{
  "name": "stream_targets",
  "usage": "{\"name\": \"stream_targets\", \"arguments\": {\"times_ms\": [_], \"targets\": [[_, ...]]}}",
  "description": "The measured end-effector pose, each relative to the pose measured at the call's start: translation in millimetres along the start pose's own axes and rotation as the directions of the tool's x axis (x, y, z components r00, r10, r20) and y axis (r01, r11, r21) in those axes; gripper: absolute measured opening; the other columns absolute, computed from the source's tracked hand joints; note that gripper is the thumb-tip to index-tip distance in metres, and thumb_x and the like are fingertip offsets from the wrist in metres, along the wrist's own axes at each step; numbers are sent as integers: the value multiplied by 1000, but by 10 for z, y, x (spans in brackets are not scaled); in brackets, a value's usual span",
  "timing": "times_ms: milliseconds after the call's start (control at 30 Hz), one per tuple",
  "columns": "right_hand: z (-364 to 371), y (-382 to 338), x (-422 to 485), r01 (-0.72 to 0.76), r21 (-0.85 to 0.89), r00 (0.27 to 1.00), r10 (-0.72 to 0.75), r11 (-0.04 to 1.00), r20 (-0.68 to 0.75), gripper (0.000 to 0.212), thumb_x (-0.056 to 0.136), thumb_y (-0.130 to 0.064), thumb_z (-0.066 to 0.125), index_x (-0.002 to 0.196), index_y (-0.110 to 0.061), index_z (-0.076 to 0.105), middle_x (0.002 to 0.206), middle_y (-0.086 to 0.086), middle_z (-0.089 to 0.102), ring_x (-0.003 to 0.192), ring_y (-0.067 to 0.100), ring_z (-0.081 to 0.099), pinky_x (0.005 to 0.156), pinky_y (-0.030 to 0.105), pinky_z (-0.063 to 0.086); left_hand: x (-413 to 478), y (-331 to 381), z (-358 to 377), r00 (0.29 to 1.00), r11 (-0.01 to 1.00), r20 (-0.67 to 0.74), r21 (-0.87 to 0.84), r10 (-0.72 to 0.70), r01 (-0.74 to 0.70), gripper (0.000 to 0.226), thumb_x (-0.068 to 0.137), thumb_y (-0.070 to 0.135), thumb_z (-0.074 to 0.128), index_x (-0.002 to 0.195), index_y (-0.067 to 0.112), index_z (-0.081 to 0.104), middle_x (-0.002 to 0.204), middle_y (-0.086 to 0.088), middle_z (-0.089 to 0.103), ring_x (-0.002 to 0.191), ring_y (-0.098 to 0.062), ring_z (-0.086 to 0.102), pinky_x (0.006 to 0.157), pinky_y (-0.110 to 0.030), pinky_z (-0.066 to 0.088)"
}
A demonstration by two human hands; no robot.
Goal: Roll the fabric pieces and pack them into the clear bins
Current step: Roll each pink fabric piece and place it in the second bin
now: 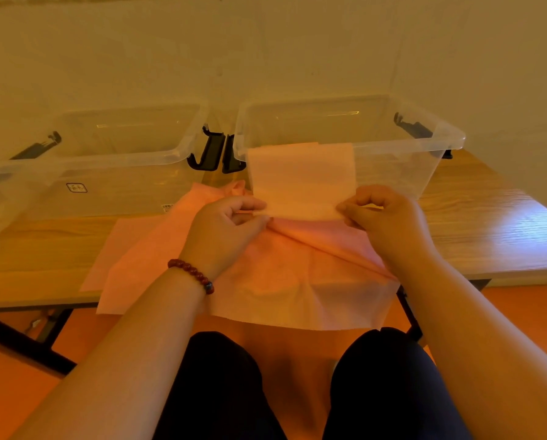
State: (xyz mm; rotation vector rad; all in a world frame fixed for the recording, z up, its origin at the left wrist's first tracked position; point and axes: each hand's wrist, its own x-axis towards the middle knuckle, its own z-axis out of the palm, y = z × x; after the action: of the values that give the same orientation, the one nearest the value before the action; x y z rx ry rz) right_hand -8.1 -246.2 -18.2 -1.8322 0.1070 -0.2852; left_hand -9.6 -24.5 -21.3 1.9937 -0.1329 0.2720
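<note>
A pale folded fabric strip (300, 176) stretches from my hands up to the front rim of the right clear bin (424, 147), its far end lying over that rim. My left hand (230, 223) pinches the strip's near left corner and my right hand (383, 217) pinches its near right corner. Beneath my hands, several pink fabric sheets (265, 274) lie spread on the wooden table (475, 217) and hang over its front edge. The left clear bin (84, 173) stands beside the right one. No fabric shows inside either bin.
Black latch handles (216, 152) sit between the two bins, which stand against a pale wall. The table has black legs over an orange floor. My knees in dark trousers are below the table's front edge.
</note>
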Motion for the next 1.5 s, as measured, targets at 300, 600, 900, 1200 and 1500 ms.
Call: {"name": "stream_targets", "arguments": {"times_ms": [300, 600, 900, 1200, 1500], "targets": [[-61, 9, -7, 193, -320, 977, -150, 927, 153, 8, 87, -21, 71, 90, -28, 71, 121, -16, 48, 82, -6, 50, 67, 4, 38, -64, -30, -76, 995, 979, -18, 181, 95, -90, 11, 86, 18, 68, 90, 29, 68, 96, 23, 53, 88, 14, 48, 72, 5, 35], [-48, 15, -100, 247, -312, 969, -242, 917, 57, 7, 90, -30, 66, 83, -30, 66, 120, -12, 43, 70, -3, 51, 63, 1, 37, -91, -71, -137, 988, 980, -3, -126, -156, 154, 10, 86, 23, 68, 78, 28, 72, 96, 10, 69, 94, -3, 62, 84, -24, 51], [48, -126, -146, -204, 258, 979, 189, 944, 81, 12, 89, -15, 68, 79, -10, 64, 68, 2, 71, 67, 8, 70, 71, 23, 58, -73, 9, -74, 952, 874, -22, -404, -304, 270, 19, 84, 6, 69, 71, 20, 69, 81, -1, 73, 71, -12, 68, 75, -33, 54], [14, -146, -228, -118, 214, 992, 107, 970, 64, 5, 93, -14, 64, 87, -15, 63, 64, 0, 64, 52, 6, 61, 54, 17, 53, -133, 70, -109, 979, 920, 3, -341, -206, 194, 18, 86, 2, 64, 79, 18, 71, 74, 5, 71, 70, -7, 66, 66, -21, 55], [-84, -140, -267, -179, 269, 979, 144, 946, 144, 6, 90, -7, 66, 89, -11, 70, 72, 4, 71, 69, 11, 71, 68, 21, 59, -169, 59, -127, 979, 932, 3, -307, -203, 194, 13, 89, 11, 63, 81, 18, 71, 72, 7, 72, 72, -4, 67, 67, -18, 54]]}}
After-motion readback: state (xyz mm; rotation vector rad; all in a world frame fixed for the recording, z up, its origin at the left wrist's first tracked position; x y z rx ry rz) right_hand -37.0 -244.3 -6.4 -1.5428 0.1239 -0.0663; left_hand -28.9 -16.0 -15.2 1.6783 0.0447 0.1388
